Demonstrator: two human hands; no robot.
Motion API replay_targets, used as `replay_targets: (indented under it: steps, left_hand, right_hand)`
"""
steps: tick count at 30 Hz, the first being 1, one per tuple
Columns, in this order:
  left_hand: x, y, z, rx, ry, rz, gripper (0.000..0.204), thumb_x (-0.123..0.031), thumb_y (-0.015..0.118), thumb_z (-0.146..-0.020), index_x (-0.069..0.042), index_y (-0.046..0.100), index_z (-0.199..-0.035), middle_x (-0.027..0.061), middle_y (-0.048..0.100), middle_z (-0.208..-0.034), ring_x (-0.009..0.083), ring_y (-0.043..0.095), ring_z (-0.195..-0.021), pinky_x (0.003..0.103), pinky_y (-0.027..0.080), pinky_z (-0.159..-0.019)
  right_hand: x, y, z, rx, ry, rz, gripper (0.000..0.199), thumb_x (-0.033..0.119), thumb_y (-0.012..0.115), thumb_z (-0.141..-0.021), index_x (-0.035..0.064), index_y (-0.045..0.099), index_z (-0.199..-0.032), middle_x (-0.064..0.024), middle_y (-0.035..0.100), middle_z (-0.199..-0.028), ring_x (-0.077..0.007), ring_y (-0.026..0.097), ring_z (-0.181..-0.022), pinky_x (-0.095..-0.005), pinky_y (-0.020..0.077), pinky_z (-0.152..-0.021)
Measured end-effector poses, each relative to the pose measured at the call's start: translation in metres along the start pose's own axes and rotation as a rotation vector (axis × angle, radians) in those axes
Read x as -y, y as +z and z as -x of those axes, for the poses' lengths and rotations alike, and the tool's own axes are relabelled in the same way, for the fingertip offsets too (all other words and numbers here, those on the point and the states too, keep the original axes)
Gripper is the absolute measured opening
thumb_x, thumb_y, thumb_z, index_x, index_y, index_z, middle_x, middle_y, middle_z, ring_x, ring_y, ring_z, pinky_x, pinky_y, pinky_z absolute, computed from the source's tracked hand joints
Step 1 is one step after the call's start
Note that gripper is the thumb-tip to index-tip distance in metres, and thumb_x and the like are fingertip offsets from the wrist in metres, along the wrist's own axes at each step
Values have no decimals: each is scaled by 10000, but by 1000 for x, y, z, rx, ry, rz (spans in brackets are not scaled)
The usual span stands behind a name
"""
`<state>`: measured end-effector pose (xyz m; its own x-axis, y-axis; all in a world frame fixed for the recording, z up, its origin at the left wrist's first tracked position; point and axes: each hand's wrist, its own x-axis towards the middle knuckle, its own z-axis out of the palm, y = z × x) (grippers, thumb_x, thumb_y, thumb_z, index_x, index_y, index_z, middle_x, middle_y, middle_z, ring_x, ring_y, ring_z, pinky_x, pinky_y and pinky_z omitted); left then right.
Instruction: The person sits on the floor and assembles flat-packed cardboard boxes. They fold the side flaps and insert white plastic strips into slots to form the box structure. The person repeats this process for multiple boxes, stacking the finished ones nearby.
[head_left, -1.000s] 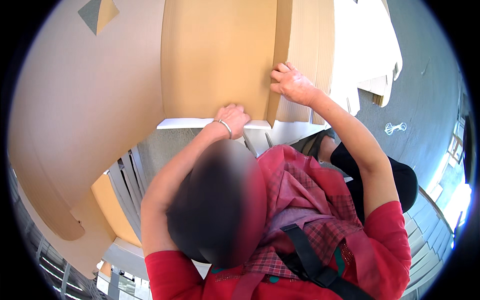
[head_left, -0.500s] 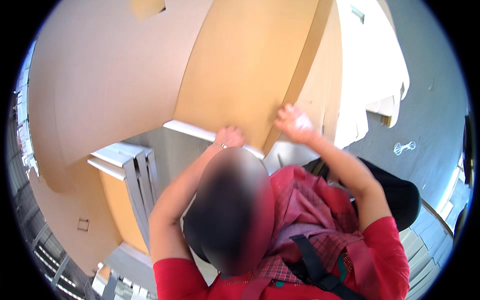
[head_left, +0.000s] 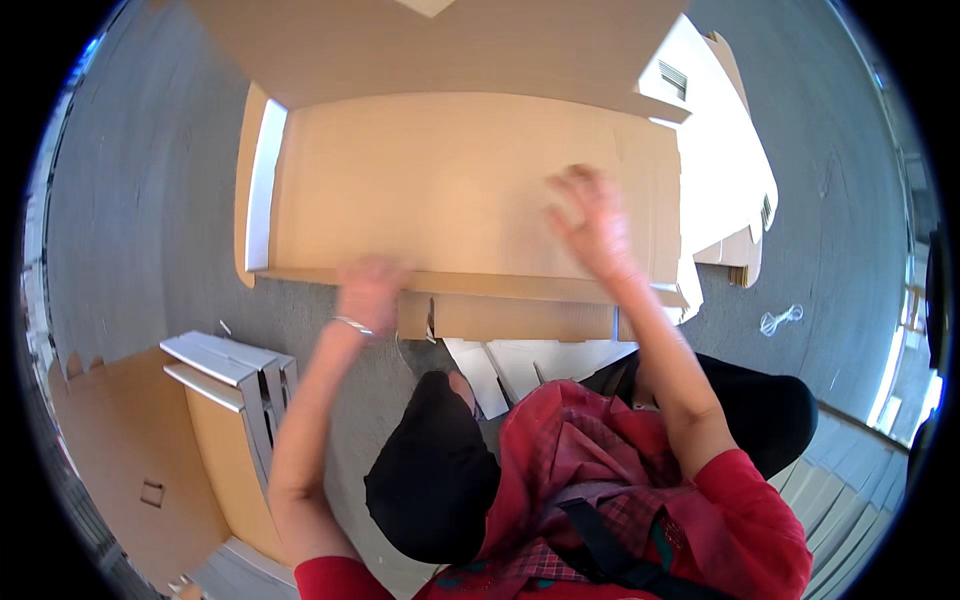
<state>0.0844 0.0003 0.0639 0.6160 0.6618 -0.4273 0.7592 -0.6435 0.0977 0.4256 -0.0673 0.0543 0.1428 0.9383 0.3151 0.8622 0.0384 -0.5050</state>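
Large flat tan corrugated cardboard sheet (head_left: 450,190) lying on grey carpet floor (head_left: 140,230). Left hand (head_left: 368,292) on its near folded edge, grip blurred, can't tell. Right hand (head_left: 592,222) spread above its top face, holding nothing. Probably light, stiff, floppy across creases; best gripped at edges.

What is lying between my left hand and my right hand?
In the head view, only the flat brown cardboard sheet lies between the left hand and the right hand; nothing rests on that stretch.

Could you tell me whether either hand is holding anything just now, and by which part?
The left hand grips the near edge of the large cardboard sheet. The right hand is blurred above the sheet; whether it holds anything cannot be told.
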Motion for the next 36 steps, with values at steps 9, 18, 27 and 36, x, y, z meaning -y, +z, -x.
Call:
replay_targets:
  steps: [9,18,27,36]
  left_hand:
    - [-98,73,-48,-410,462,-34,208,-178,597,-740,-155,594,-947,40,566,-849,215,579,-904,429,443,-877]
    - [1,45,-33,-422,-50,-255,344,-115,601,-735,-143,611,-1078,132,562,-1016,334,501,-1126,640,342,-947]
    - [-113,76,5,-389,89,7,484,-344,737,-674,-154,602,-1098,178,528,-1223,379,393,-1272,788,198,-941]
    - [-82,88,21,-634,17,126,351,-414,725,-686,-151,661,-910,153,562,-1143,351,449,-1216,740,168,-1005]
  right_hand:
    - [-194,-43,-27,-15,591,327,702,300,724,-762,65,471,-1374,-218,480,-1326,-374,515,-1184,-441,422,-1005]
    - [-185,-21,-79,315,354,293,761,444,691,-768,85,451,-1396,-191,507,-1340,-335,491,-1232,-447,392,-1021]
    - [-139,8,-88,465,452,87,577,391,644,-842,26,551,-1280,-129,684,-971,-241,657,-859,-336,523,-809]
    - [-108,40,-83,654,783,-788,470,304,608,-909,18,540,-1276,-65,610,-803,-120,610,-723,-249,499,-633]
